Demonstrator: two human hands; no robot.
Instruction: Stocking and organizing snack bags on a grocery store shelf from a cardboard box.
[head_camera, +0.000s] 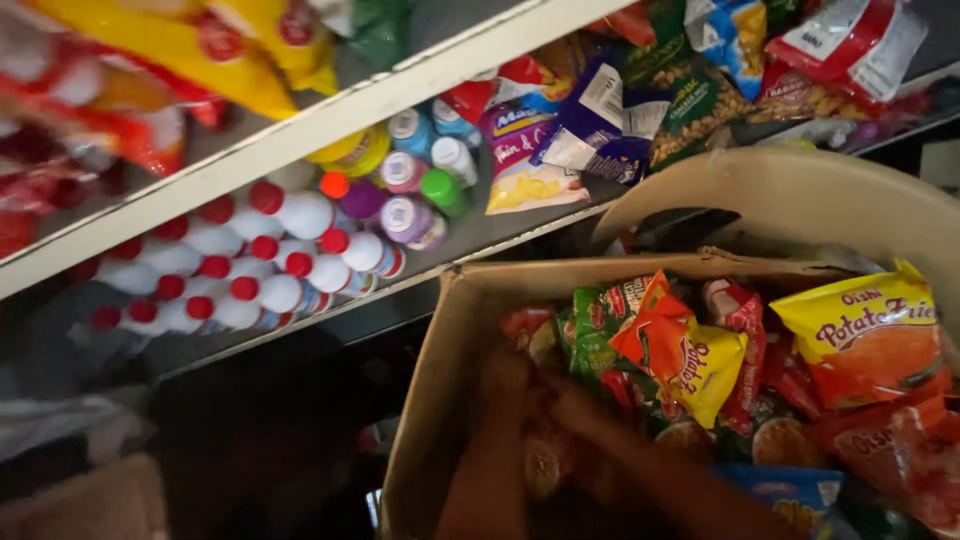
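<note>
Both hands deep in the cardboard box (430, 400) of snack packets (680, 355); left hand (505, 385), right hand (570, 400); blurred, grip state impossible to tell.

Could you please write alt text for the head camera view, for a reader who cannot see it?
Both hands, left hand and right hand, reach into a cardboard box full of colourful snack packets. Beside it, store shelves hold white bottles with red caps and more snack bags.

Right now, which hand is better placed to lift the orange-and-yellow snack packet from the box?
Probably the right hand: it lies nearer the orange-and-yellow packet, while the left hand sits at the box wall.
</note>
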